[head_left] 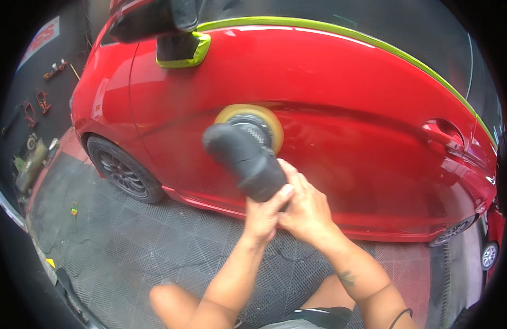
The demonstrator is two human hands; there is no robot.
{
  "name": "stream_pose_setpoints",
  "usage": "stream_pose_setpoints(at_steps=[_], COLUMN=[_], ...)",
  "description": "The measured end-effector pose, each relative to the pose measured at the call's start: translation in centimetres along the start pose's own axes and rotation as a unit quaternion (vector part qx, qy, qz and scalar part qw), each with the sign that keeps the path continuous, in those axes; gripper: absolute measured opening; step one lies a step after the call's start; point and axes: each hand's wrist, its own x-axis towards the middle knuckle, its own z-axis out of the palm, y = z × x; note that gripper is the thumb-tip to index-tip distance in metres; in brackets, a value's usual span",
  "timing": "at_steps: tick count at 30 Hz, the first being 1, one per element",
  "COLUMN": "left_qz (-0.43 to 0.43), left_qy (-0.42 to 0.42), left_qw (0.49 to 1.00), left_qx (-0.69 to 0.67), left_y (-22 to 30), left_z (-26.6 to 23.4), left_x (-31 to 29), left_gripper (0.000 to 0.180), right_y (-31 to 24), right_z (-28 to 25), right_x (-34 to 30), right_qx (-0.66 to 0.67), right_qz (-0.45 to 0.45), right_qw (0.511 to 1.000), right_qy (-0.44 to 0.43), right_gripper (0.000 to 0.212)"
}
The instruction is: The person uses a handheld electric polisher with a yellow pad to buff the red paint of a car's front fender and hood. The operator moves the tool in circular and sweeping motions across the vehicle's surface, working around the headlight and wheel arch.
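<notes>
A black car polisher [245,159] is held in both my hands, its yellow foam pad [272,123] against the red car door [341,159]. My left hand [260,216] wraps the near end of the polisher's body from below. Beside it, my right hand [308,208] grips the same end from the right. Parts of the fingers of both hands are hidden behind the tool. Yellow-green masking tape [319,24] runs along the lower edge of the window, and more of it rings the base of the side mirror [155,22].
The door handle [442,134] sticks out at the right. A front wheel [122,167] stands at the left on grey floor tiles [155,236]. A dark cable [78,307] lies at the lower left. Equipment including a tank [34,164] lines the left wall.
</notes>
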Motion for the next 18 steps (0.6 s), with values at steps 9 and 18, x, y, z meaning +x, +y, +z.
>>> stream_pose_setpoints(at_steps=[9, 18], left_qz=[0.070, -0.022], left_qy=[0.038, -0.112], left_qw=[0.991, 0.980], left_qx=[-0.107, 0.162], left_y=[4.1, -3.5], left_z=[-13.1, -3.8], left_x=[2.4, 1.2], left_gripper=[0.059, 0.078], right_y=[-7.3, 8.9], right_z=[8.5, 7.0], right_x=[6.1, -3.6], right_qx=[-0.060, 0.247], right_qz=[-0.085, 0.021], right_qw=[0.990, 0.969], right_qy=[-0.098, 0.015], right_gripper=[0.108, 0.104])
